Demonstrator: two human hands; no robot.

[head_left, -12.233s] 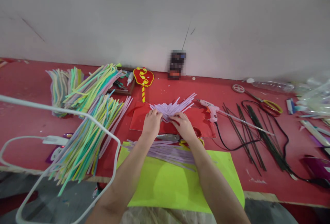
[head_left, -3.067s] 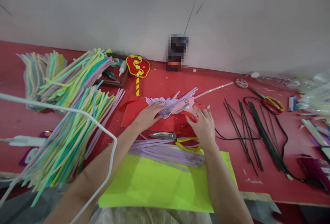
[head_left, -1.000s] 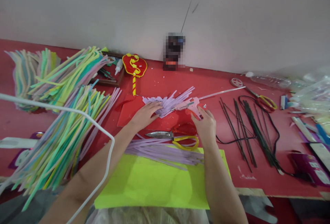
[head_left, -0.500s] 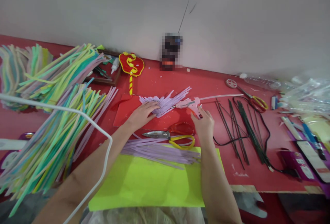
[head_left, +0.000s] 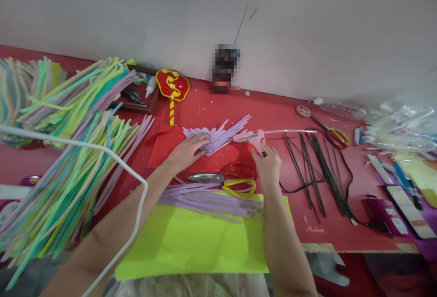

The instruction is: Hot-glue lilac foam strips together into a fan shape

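My left hand (head_left: 189, 150) holds a fanned arrangement of short lilac pipe cleaners (head_left: 223, 138) down on a red board (head_left: 164, 149), its fingertips over their left part. My right hand (head_left: 269, 162) is wrapped around the handle of a pink glue gun (head_left: 256, 137). The gun's nozzle points left and touches or nearly touches the lilac pieces; I cannot tell which. A clear glue stick (head_left: 290, 131) juts out of its back. Between my forearms lie scissors (head_left: 239, 186) with red and yellow handles, by loose long lilac pipe cleaners (head_left: 208, 203).
Large bundles of pastel pipe cleaners (head_left: 78, 183) cover the left side, crossed by a white cable (head_left: 102, 146). A red-and-yellow fan shape (head_left: 172, 86) lies behind the board. Dark green stems (head_left: 324, 174), more scissors (head_left: 327, 128) and a phone (head_left: 409, 210) are at right. A yellow-green sheet (head_left: 194, 247) lies in front.
The view has shifted slightly, moving everything a little to the left. The rear end of the glue stick has dipped a little. Both hands keep nearly the same pose.
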